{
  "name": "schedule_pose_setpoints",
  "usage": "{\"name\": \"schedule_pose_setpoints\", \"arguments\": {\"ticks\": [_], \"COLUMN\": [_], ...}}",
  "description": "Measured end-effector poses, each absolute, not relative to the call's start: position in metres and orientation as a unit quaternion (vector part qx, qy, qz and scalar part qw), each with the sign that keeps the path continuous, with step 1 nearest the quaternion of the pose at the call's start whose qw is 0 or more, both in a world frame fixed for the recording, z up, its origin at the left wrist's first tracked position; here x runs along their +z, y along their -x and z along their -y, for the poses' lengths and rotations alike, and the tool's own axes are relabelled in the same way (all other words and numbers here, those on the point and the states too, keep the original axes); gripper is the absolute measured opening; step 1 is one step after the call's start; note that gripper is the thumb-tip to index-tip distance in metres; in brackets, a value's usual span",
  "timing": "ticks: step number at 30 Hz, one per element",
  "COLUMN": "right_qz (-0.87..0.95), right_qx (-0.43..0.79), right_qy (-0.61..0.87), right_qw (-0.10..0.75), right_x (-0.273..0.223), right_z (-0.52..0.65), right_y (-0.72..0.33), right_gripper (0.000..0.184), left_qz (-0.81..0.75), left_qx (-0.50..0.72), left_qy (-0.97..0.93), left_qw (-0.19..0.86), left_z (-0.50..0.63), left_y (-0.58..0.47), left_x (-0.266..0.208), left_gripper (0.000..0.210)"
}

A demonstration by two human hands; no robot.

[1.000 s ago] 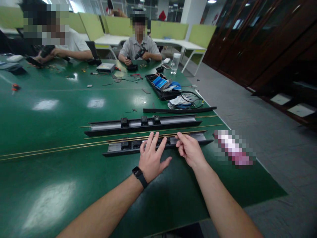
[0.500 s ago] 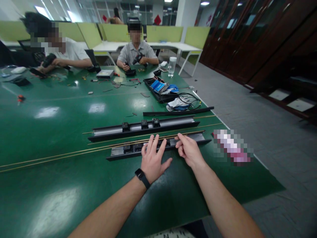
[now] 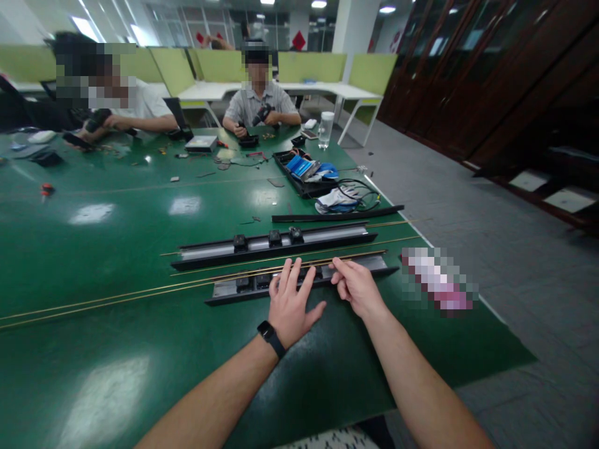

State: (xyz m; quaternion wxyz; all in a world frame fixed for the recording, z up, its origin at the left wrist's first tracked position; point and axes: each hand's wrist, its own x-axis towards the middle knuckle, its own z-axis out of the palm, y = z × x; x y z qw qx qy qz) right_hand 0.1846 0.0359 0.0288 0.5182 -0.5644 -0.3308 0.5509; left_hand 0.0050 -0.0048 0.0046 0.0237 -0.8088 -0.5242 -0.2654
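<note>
Two long thin brass rods (image 3: 116, 295) run from the left edge over the near black channel rail (image 3: 226, 290), which holds several black blocks (image 3: 242, 284). My left hand (image 3: 291, 308), wearing a watch, has its fingers spread across the rods and the rail; whether it presses on them is hard to tell. My right hand (image 3: 360, 290) is closed, thumb and forefinger pinching at a brass rod over the right part of the rail. Behind lies a second black channel rail (image 3: 318, 237) with black blocks inside, and another thin rod (image 3: 397, 241) in front of it.
A narrow black strip (image 3: 337, 214) lies farther back. Beyond it are a black tray (image 3: 292, 168) of parts, gloves (image 3: 337, 198) with a cable, and a water bottle (image 3: 326, 131). Two people hold drills across the green table (image 3: 140, 386). A blurred pink packet (image 3: 444, 287) lies right.
The camera view has shifted slightly. Both hands keep nearly the same pose over the rail and rods.
</note>
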Motion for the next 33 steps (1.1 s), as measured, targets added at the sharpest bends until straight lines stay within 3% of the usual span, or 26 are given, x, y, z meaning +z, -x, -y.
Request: {"name": "schedule_pose_setpoints", "arguments": {"ticks": [6,33], "right_qz": [0.311,0.315], "right_qx": [0.54,0.565], "right_qy": [0.562,0.559], "right_qw": [0.544,0.519], "right_x": [0.0331,0.029], "right_z": [-0.0337,-0.0361], "right_y": [-0.1808,-0.1857], "right_gripper": [0.039,0.042], "left_qz": [0.526,0.527], "left_qx": [-0.267,-0.267], "left_qy": [0.807,0.806], "left_qw": [0.019,0.026], "left_z": [0.0048,0.0043], "left_y": [-0.0059,-0.0051], "left_x": [0.0041,0.0024], "left_gripper": [0.073,0.071]}}
